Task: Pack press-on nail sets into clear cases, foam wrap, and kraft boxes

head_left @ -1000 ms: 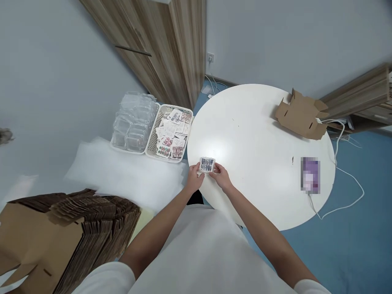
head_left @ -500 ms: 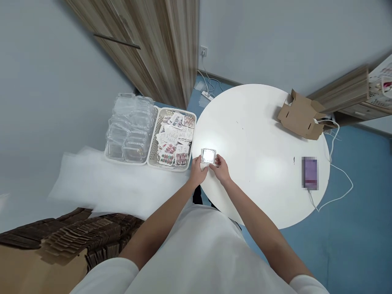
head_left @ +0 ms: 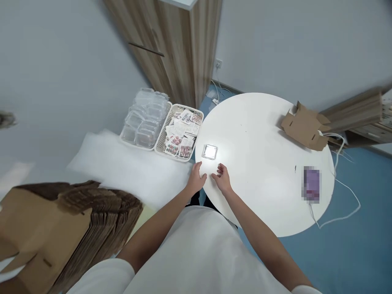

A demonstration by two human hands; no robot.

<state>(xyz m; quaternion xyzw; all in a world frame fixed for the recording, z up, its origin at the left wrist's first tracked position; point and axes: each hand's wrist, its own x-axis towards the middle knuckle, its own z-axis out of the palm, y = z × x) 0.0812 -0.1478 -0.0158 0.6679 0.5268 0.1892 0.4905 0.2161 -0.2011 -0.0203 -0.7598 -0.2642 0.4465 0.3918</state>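
Note:
A small clear plastic box [head_left: 210, 152] lies flat near the left side of the white round table [head_left: 260, 134], bright with glare so its contents cannot be made out. Just below it, on the near side, my left hand [head_left: 196, 178] hovers with thumb and fingers apart, holding nothing. My right hand [head_left: 222, 178] is close to the table, a little right of the box, its fingers curved and spread from the thumb. Neither hand touches the box.
Left of the table, a white basket [head_left: 157, 157] holds cards of press-on nails; beside it are stacked clear plastic boxes [head_left: 143, 118]. White foam sheets [head_left: 122, 163] and folded brown cartons [head_left: 104, 216] lie nearer. A cardboard box [head_left: 303, 126] and blurred purple object [head_left: 311, 183] sit at right.
Both hands have let go of the clear plastic box and drawn back toward me. The box now rests alone on the table. The view has turned left, showing more of the cartons.

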